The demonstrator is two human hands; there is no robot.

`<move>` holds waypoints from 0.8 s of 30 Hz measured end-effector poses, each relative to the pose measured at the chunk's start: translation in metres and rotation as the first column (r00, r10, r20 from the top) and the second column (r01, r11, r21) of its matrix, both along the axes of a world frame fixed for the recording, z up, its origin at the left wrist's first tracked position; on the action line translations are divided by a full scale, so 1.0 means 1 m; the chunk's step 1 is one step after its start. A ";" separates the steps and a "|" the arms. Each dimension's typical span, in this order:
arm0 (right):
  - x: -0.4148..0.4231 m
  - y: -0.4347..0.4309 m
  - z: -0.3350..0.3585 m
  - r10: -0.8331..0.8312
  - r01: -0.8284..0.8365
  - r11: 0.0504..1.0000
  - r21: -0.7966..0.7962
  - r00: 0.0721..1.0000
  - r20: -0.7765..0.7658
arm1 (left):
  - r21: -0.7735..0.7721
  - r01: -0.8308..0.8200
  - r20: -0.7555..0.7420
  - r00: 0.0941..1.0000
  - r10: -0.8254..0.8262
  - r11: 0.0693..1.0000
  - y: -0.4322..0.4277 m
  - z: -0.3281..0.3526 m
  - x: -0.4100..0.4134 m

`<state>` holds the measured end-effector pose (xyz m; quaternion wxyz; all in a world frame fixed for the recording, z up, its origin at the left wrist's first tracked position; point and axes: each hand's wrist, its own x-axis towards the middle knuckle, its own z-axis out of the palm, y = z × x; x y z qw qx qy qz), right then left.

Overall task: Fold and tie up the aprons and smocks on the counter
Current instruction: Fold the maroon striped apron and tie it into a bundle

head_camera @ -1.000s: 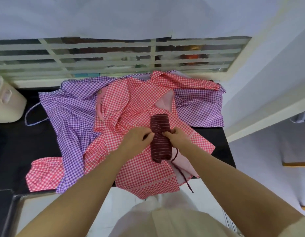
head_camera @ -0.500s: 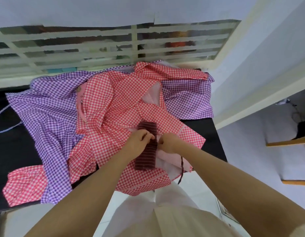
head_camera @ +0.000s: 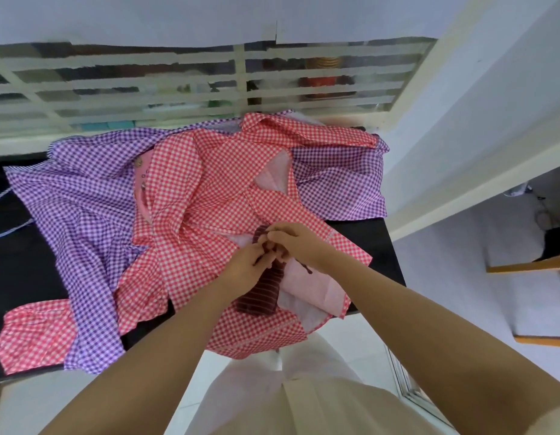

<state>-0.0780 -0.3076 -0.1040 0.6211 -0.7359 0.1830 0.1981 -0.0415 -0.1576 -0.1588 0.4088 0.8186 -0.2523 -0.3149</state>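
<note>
Now, left hand: pinches the striped roll
right hand: pinches it too (fingers meeting)
striped roll: on red smock

Rolled maroon apron on red gingham smock, purple smock beneath

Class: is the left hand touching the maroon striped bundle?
Touching. The head view shows the left hand with fingers curled onto the maroon striped bundle, no gap between them.

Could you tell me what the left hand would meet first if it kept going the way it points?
Most likely the right hand, directly ahead across the maroon striped bundle, though depth is unclear.
</note>
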 end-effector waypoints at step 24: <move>-0.015 0.017 -0.045 0.159 -0.069 0.860 -0.506 0.978 0.137 | -0.104 -0.302 -0.266 0.926 0.266 0.947 0.001 0.001 0.000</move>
